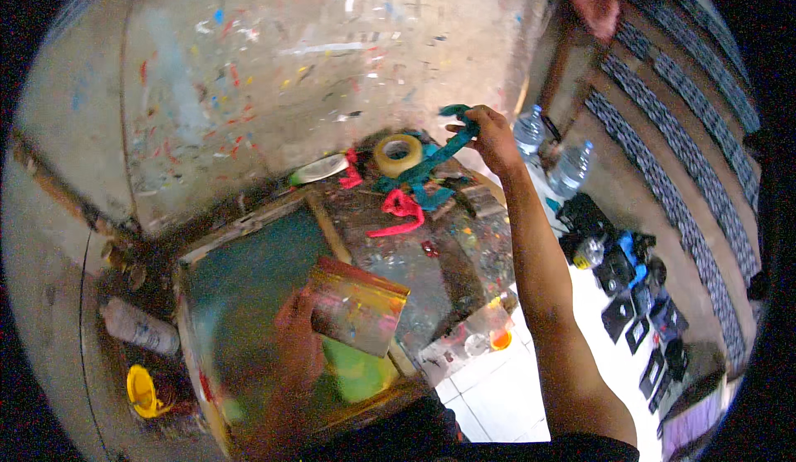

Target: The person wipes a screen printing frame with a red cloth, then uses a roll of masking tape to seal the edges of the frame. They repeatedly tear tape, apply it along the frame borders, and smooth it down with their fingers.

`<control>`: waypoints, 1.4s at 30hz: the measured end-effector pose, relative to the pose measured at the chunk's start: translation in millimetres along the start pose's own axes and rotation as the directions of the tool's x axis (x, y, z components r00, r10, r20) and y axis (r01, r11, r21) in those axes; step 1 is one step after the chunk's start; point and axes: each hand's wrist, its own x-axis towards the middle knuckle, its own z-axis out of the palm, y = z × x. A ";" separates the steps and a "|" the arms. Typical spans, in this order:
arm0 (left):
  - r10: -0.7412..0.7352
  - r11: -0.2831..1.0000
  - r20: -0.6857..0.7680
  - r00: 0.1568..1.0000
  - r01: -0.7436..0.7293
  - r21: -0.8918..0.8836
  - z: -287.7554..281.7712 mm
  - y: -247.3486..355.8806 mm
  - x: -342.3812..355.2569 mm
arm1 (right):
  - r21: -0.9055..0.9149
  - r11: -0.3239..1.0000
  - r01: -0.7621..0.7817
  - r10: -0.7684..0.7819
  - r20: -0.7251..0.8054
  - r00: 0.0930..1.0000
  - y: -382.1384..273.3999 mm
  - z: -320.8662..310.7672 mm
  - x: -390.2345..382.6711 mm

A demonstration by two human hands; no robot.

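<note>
I have the right arm stretched long and up across the right of the head view, from a dark sleeve (593,447) at the lower edge to a hand raised near the back of the paint-spattered work surface (390,250). The elbow looks only slightly bent, and at its end the right hand (492,141) turns inward, toward the left. Its fingers are drawn together in a pinch, closed on a dark green cloth strip (438,158); a short end curls out beyond the fingertips, and the rest slants down and left to the surface, close by a roll of tape (398,154). Just below the slanting strip I see a pinkish-red cloth strip (401,206), crumpled, with one tail laid out to the left. The left arm comes up from the bottom, its forearm blurred and dim over a framed screen (249,267). I make out the left hand (300,319) at the left edge of a flat, paint-smeared panel (361,306), which it holds tilted above the screen's right part; the fingers seem bent round that edge, but the blur keeps me from telling how each one sits. A bright green patch (358,371) shows on the screen below the panel. Beyond my right wrist stand two clear plastic bottles (574,168), near each other.
</note>
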 end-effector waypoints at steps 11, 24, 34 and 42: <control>0.054 0.926 0.257 0.965 -0.145 0.349 113.8 -51.5 38.0 | -0.667 0.745 0.033 -0.192 -0.168 0.967 96.8 -129.2 -116.9; 0.004 0.903 0.224 0.975 -0.100 0.418 94.1 -76.3 40.4 | -0.906 0.409 -0.110 0.038 -0.104 0.994 203.1 -66.7 -123.0; 0.217 0.585 0.528 0.821 -0.543 0.603 155.6 -109.5 84.0 | -0.395 0.844 0.363 -0.338 0.135 0.931 102.1 -55.3 -177.4; 0.369 0.662 0.393 0.842 -0.535 0.525 169.8 -69.6 93.6 | -0.579 0.654 0.487 -0.362 0.325 0.873 75.1 -21.8 -221.4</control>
